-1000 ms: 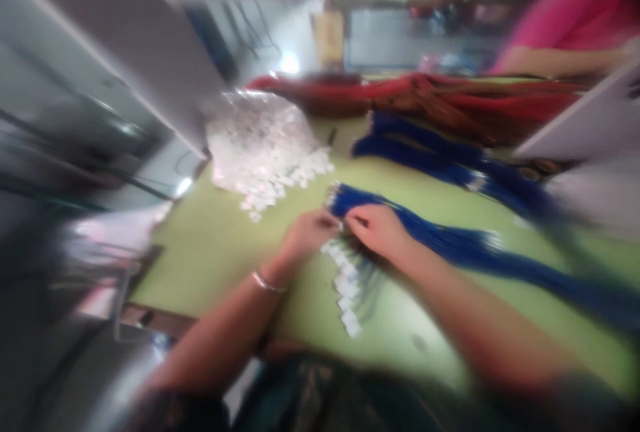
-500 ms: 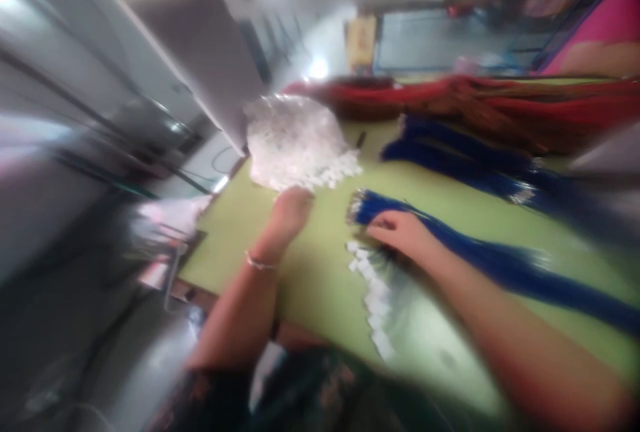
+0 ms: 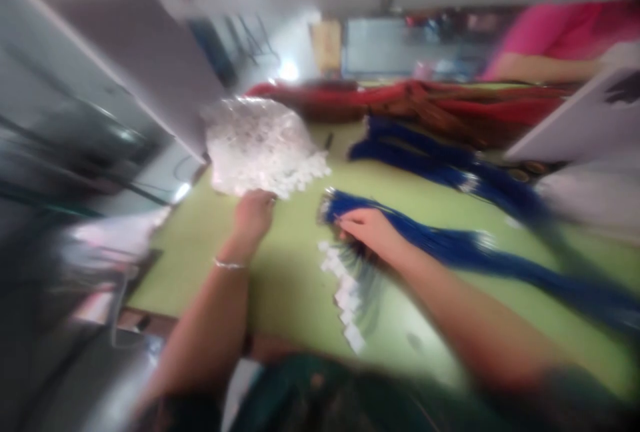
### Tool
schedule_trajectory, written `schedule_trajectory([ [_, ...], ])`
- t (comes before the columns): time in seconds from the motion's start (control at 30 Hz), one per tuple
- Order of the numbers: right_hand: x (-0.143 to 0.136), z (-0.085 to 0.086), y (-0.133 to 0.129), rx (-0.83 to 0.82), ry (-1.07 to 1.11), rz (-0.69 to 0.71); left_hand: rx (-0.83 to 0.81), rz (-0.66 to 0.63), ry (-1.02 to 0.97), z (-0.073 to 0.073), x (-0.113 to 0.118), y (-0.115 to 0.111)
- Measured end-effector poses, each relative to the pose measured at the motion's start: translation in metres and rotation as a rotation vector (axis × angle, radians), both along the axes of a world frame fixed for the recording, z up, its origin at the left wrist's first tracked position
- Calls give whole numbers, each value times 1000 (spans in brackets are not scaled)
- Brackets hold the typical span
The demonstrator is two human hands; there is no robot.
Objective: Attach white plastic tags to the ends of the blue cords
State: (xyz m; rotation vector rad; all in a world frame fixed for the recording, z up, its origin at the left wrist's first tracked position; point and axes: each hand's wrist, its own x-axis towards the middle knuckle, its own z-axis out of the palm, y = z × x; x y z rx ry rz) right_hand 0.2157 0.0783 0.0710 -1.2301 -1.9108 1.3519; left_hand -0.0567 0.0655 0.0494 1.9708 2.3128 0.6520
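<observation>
A bundle of blue wires [image 3: 425, 235] lies across the green table, its pale tipped ends [image 3: 326, 205] pointing left. My right hand [image 3: 367, 227] is over those ends, thumb and finger pinched together on blue wire; blur hides how many strands. My left hand [image 3: 253, 215] is at the front edge of a heap of small white plastic connectors [image 3: 295, 175], its fingers curled inward. Whether a connector is in them is hidden. Between my arms runs a slanting row of white connectors [image 3: 346, 299] with dark wires trailing from them to the right.
A clear plastic bag [image 3: 255, 132] holds more white pieces behind my left hand. Further back lie other blue wire bundles [image 3: 415, 152] and a long red-brown bundle [image 3: 400, 99]. A co-worker's pink sleeve [image 3: 540, 32] shows at the upper right. The table edge [image 3: 150, 322] is at left.
The whole view has swung, so the table's things appear further left. My right hand has moved slightly closer to the blue wire ends. My left hand stays by the connector heap.
</observation>
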Motion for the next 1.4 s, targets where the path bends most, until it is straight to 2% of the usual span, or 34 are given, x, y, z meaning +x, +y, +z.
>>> schedule_trajectory([
  [0.07,-3,-2,-2,15,-2,-43,89,49,-122,8,10,-6],
  [0.17,-7,-5,-5,83,-7,-75,153,55,-630,16,37,-18],
  [0.23,-9,-7,-8,146,-10,-76,41,-23,-987,15,57,-25],
  [0.3,-9,-9,-10,198,-23,-75,-110,-98,-1227,10,75,-28],
  [0.4,-7,-12,-10,251,-54,-90,-232,-118,-1476,1,92,-28],
  [0.53,-5,-15,-9,286,-103,-99,-265,-54,-1664,-4,99,-28],
  [0.73,-6,-14,-13,367,-139,-43,-278,-95,-1688,-2,97,-28],
  [0.97,-4,-11,-15,391,-144,-29,-324,-154,-1615,-5,92,-28],
  [1.07,-3,-13,-15,539,-276,-4,-312,-129,-1559,-8,92,-28],
  [1.2,-3,-17,-16,733,-427,48,-280,-147,-1321,-13,95,-28],
  [1.27,-3,-18,-15,700,-414,59,-249,-182,-1228,-14,95,-29],
  [1.4,-3,-15,-12,556,-360,43,-236,-195,-1187,-14,94,-28],
])
